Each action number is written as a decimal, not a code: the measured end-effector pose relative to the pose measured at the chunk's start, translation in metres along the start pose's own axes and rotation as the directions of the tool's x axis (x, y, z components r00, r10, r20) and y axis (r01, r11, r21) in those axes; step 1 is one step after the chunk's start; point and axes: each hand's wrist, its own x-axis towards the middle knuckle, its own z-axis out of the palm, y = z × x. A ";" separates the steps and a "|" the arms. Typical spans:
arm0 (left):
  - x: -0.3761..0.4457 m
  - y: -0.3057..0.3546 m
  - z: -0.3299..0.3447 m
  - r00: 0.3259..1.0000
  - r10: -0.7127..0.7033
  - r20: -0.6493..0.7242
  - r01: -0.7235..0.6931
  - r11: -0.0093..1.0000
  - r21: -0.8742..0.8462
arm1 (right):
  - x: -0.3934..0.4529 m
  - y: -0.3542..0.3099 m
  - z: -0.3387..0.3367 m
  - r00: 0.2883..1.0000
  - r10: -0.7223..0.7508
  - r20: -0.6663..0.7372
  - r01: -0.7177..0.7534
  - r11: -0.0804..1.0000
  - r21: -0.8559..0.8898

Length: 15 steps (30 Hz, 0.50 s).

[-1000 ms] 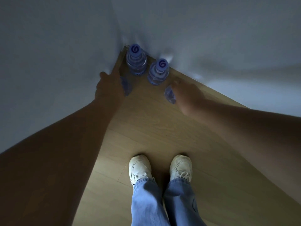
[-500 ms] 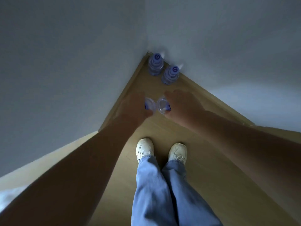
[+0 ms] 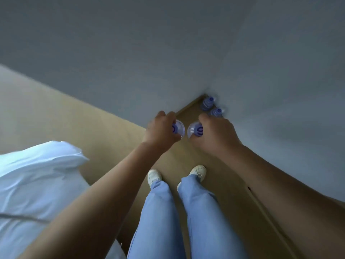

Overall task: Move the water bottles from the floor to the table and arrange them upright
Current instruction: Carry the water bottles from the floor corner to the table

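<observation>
- Lifting off now: a second ago both hands were down in the corner reaching among four bottles, and now each hand has one up off the floor, so two are on their way and two stay behind.
- The left hand (image 3: 160, 130) is curled round the neck of the left bottle (image 3: 178, 129), cap poking out just past the knuckles.
- Same deal on the other side, where the right hand (image 3: 214, 135) grips the right bottle (image 3: 195, 130), cap toward the left hand (the two caps sit nearly side by side).
- Beyond the right hand's fingertips, the two remaining bottles (image 3: 211, 106) stand upright in the wall corner on the wood floor (image 3: 220, 184).
- Looks-wise they're clear plastic with blue caps carrying a swirl logo, and probably slippery-ish but fine held by the neck.
- No table in sight yet, just white bedding (image 3: 37, 174) off beyond the left forearm, so I'd guess a turn and a carry come next.
</observation>
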 end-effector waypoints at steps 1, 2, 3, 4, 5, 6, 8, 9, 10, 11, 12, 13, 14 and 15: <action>-0.014 0.000 -0.017 1.000 -0.009 -0.029 0.008 1.000 -0.023 | -0.007 -0.017 -0.010 1.000 -0.024 -0.013 0.024 1.000 0.008; -0.026 0.000 -0.033 0.999 -0.016 -0.052 0.013 0.999 -0.048 | -0.012 -0.033 -0.018 0.998 -0.048 -0.029 0.048 0.999 0.020; -0.039 -0.003 -0.048 0.997 -0.026 -0.072 0.021 0.997 -0.070 | -0.018 -0.049 -0.026 0.997 -0.062 -0.041 0.064 0.998 0.031; -0.051 -0.006 -0.063 0.995 -0.043 -0.091 0.035 0.996 -0.086 | -0.023 -0.065 -0.032 0.996 -0.072 -0.044 0.074 0.996 0.040; -0.063 -0.012 -0.076 0.992 -0.062 -0.111 0.052 0.994 -0.095 | -0.028 -0.080 -0.037 0.996 -0.079 -0.041 0.081 0.996 0.047; -0.074 -0.019 -0.089 0.988 -0.077 -0.131 0.065 0.993 -0.098 | -0.032 -0.094 -0.040 0.995 -0.091 -0.045 0.094 0.994 0.048; -0.097 -0.034 -0.111 0.982 -0.090 -0.168 0.074 0.992 -0.099 | -0.040 -0.122 -0.042 0.990 -0.123 -0.065 0.126 0.991 0.036; -0.110 -0.042 -0.120 0.978 -0.090 -0.189 0.072 0.992 -0.103 | -0.044 -0.135 -0.041 0.987 -0.141 -0.074 0.143 0.989 0.024; -0.122 -0.051 -0.129 0.973 -0.094 -0.210 0.071 0.991 -0.111 | -0.047 -0.148 -0.040 0.984 -0.162 -0.076 0.163 0.987 0.007; -0.134 -0.060 -0.138 0.967 -0.102 -0.233 0.076 0.990 -0.120 | -0.050 -0.161 -0.039 0.981 -0.179 -0.068 0.178 0.984 -0.012; -0.145 -0.069 -0.147 0.960 -0.114 -0.256 0.083 0.988 -0.129 | -0.054 -0.173 -0.038 0.980 -0.192 -0.057 0.190 0.981 -0.030; -0.156 -0.079 -0.156 0.951 -0.129 -0.282 0.092 0.986 -0.140 | -0.057 -0.186 -0.036 0.978 -0.205 -0.044 0.203 0.978 -0.044; -0.166 -0.089 -0.165 0.941 -0.145 -0.307 0.101 0.983 -0.153 | -0.059 -0.199 -0.035 0.974 -0.222 -0.035 0.220 0.974 -0.054; -0.175 -0.098 -0.173 0.932 -0.157 -0.326 0.108 0.981 -0.163 | -0.061 -0.213 -0.033 0.971 -0.238 -0.028 0.236 0.970 -0.058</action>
